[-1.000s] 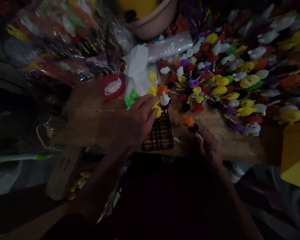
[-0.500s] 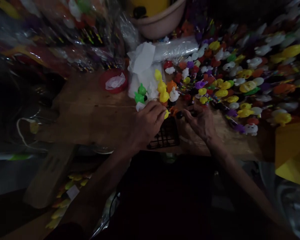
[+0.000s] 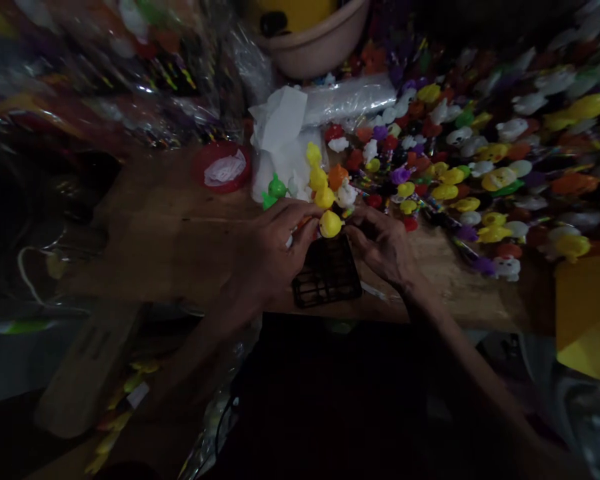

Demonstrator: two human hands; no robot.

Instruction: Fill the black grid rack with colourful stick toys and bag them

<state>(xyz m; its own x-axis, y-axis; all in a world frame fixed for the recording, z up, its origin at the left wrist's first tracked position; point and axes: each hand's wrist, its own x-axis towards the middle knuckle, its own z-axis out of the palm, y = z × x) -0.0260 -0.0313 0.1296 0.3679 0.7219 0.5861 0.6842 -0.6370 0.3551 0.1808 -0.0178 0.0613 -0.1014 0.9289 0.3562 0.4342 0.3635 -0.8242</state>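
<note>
A small round yellow toy figure (image 3: pixel 331 225) is held up between my two hands, over a black plastic grid (image 3: pixel 327 275) on the wooden table. My left hand (image 3: pixel 279 241) pinches it from the left with thumb and forefinger; a bit of something white shows between the fingers. From the other side, my right hand (image 3: pixel 386 245) closes thumb and fingers at the figure's right edge. Just beyond the hands stand more yellow figures (image 3: pixel 319 179), an orange one (image 3: pixel 337 176), a white one (image 3: pixel 347 194) and green ones (image 3: pixel 277 186).
Many coloured toy figures on patterned sticks cover the table's right side (image 3: pixel 450 175). A red bowl (image 3: pixel 196 167) with white paper slips stands left, beside clear plastic bags (image 3: pixel 280 160). Behind is a pink basin (image 3: pixel 325 50). Yellow card (image 3: pixel 587 313) lies at right.
The yellow figure has come into clear sight between my hands. My right hand has moved left to meet it, and the black thing at its fingertips no longer shows.
</note>
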